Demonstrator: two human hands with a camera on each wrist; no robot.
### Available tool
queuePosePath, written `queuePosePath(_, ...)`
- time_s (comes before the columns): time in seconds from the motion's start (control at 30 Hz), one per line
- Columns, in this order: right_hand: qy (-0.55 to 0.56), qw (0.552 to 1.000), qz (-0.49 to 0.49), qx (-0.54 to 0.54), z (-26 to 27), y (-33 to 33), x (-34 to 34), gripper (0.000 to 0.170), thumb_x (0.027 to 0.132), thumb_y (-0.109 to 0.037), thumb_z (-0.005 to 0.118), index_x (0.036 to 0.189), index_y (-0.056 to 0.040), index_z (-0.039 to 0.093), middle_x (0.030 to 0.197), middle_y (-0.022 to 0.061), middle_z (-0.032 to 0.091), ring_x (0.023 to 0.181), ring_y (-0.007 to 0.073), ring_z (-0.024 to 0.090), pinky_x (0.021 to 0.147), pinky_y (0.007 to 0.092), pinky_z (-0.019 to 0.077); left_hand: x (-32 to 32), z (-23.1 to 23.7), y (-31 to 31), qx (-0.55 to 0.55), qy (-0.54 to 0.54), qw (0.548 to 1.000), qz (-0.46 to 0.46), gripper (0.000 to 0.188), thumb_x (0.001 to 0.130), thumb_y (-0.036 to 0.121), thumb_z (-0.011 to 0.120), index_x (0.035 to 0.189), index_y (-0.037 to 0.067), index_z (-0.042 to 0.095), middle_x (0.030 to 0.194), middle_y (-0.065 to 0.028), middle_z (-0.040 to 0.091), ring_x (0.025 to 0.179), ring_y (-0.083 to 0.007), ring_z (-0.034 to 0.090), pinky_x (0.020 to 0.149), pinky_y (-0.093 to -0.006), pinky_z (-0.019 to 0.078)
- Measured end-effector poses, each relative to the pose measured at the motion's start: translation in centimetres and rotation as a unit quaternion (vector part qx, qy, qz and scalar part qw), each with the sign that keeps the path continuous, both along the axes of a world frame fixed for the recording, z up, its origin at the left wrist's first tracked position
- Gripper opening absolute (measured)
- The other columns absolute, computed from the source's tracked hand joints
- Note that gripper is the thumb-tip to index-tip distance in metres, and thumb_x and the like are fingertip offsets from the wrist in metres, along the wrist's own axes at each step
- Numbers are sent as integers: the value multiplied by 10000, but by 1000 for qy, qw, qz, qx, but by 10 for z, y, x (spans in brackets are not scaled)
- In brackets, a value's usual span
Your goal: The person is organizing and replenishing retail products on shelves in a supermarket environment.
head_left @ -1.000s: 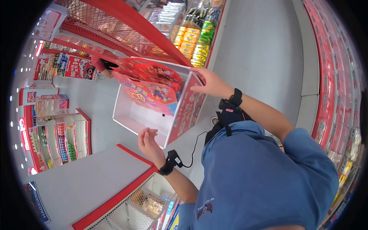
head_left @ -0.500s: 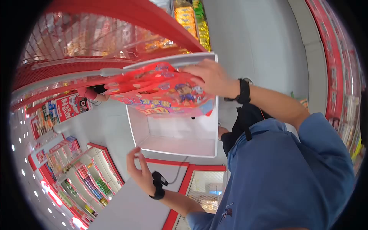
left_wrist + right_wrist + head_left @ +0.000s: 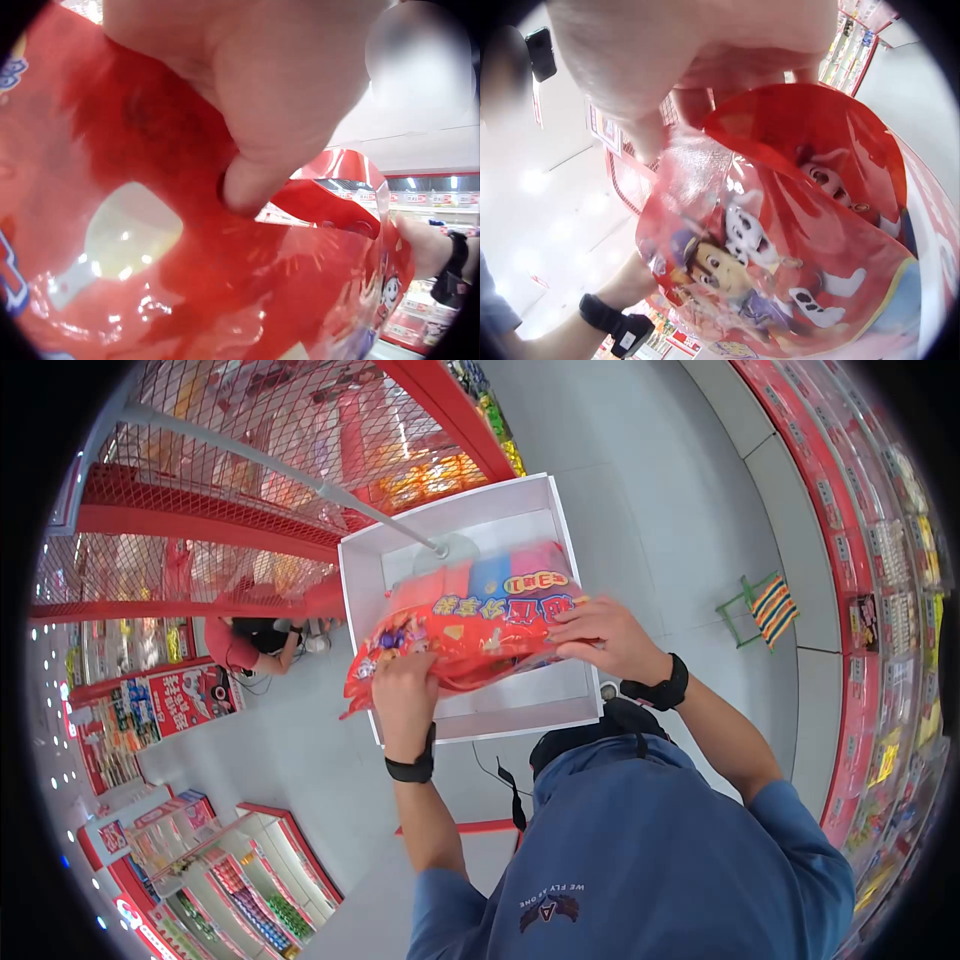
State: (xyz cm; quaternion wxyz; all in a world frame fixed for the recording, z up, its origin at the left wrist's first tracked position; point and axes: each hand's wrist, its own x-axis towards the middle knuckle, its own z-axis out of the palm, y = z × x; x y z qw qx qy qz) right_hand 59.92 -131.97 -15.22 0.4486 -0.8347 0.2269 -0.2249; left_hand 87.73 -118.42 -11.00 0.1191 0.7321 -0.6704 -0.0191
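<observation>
A glossy red plastic package [image 3: 480, 635] with cartoon figures and Chinese lettering lies across a white open-topped box [image 3: 585, 710]. At its left end my left hand [image 3: 404, 690] pinches the package by its edge. My right hand [image 3: 605, 638] grips the opposite end, thumb and fingers on the plastic. Seen from the left wrist, the thumb [image 3: 259, 180] presses into the red film near a cut-out handle. In the right wrist view a cartoon boy and dalmatian show on the package [image 3: 780, 270], below my curled fingers. The package's contents are hidden.
A grey pole [image 3: 250, 455] runs down to a round disc [image 3: 455, 550] inside the box. Red mesh shelving [image 3: 270, 430] stands beyond it. Another person [image 3: 245, 645] crouches at the left. A striped folding stool [image 3: 770, 612] stands at right, before stocked shelves [image 3: 880, 620].
My left hand has moved from beside the box onto the package, and the right hand now grips its other end. The package has turned and lies flatter across the box.
</observation>
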Motion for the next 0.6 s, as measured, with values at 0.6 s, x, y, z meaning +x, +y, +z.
queuePosePath(0.6, 53, 995, -85, -25, 17, 22, 15, 153, 869, -149, 608, 970, -66, 687, 910, 74, 694, 804, 255, 645, 739, 342, 467, 13, 6, 52, -87, 38, 991, -99, 309, 662, 26, 661, 966, 79, 679, 982, -67, 692, 974, -204, 633, 826, -384, 435)
